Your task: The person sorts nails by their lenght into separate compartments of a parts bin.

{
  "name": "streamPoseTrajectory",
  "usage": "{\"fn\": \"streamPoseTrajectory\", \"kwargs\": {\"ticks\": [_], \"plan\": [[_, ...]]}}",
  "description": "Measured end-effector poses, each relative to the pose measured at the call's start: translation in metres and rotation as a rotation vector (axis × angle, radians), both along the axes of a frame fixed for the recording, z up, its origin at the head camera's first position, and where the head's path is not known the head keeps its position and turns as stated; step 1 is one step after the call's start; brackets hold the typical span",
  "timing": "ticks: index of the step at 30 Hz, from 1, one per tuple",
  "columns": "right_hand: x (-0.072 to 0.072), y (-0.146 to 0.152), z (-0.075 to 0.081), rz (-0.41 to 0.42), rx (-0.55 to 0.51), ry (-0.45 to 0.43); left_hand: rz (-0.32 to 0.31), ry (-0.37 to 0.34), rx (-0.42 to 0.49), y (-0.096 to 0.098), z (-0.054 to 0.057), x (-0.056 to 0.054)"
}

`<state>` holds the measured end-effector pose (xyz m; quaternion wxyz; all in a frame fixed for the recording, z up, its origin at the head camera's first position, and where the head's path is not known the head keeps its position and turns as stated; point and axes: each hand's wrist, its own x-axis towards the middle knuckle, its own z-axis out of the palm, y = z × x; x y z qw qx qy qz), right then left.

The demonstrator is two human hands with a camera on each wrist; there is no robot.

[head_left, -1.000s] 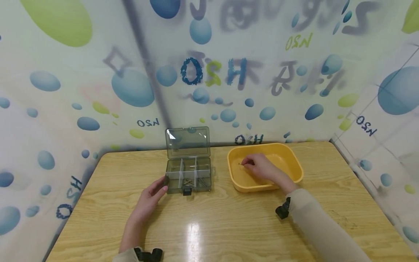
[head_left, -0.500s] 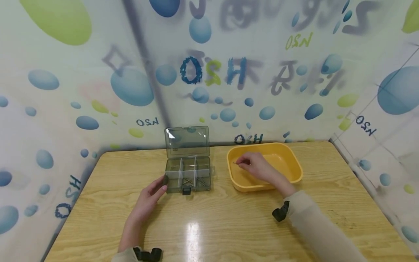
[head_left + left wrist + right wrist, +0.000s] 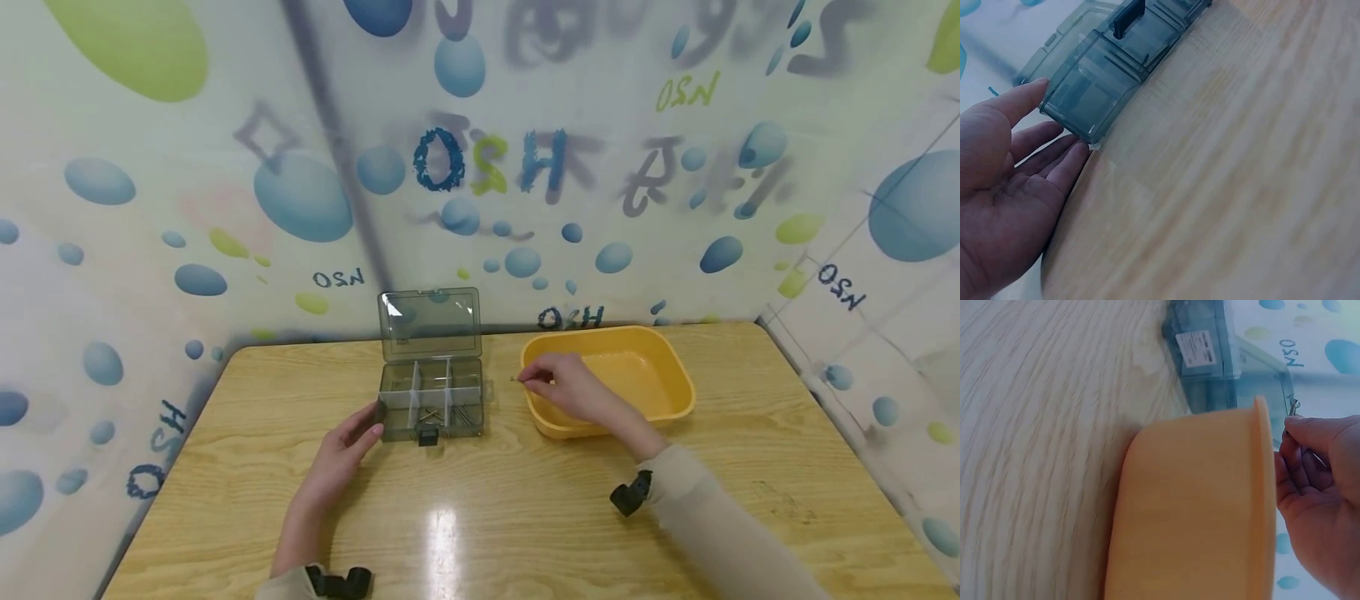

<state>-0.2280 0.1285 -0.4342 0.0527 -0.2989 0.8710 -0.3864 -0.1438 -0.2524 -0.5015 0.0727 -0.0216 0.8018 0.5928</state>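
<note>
A grey see-through divided box (image 3: pixel 397 421) stands on the table with its lid (image 3: pixel 430 325) raised. My left hand (image 3: pixel 343 450) rests against the box's left side, and in the left wrist view its loosely bent fingers (image 3: pixel 1035 140) touch the corner. Brass-coloured screws (image 3: pixel 431 415) lie in the front middle compartment, and thin grey pieces (image 3: pixel 461 416) in the front right one. My right hand (image 3: pixel 566 386) is over the left rim of the yellow basin (image 3: pixel 652 367). Between thumb and forefinger it pinches a small screw (image 3: pixel 1294 407), which points toward the box.
The wooden table (image 3: pixel 480 517) runs back to a wall covering (image 3: pixel 600 208) printed with blue and green drops. A white label (image 3: pixel 1196 349) is on the box's right side. The basin's high wall stands between the right hand and the tabletop.
My right hand has moved left with the screw, from inside the basin to over its left rim. The left hand and the box have stayed in place.
</note>
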Motion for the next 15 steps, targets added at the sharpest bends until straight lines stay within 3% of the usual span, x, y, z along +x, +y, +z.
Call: {"fn": "streamPoseTrajectory", "kwargs": {"ticks": [6, 15], "plan": [[0.002, -0.014, 0.004, 0.019, -0.009, 0.02, 0.001, -0.004, 0.008, -0.001, -0.002, 0.0], [0.006, -0.042, 0.009, 0.059, -0.058, -0.025, -0.001, -0.009, -0.011, -0.001, -0.001, 0.0]]}}
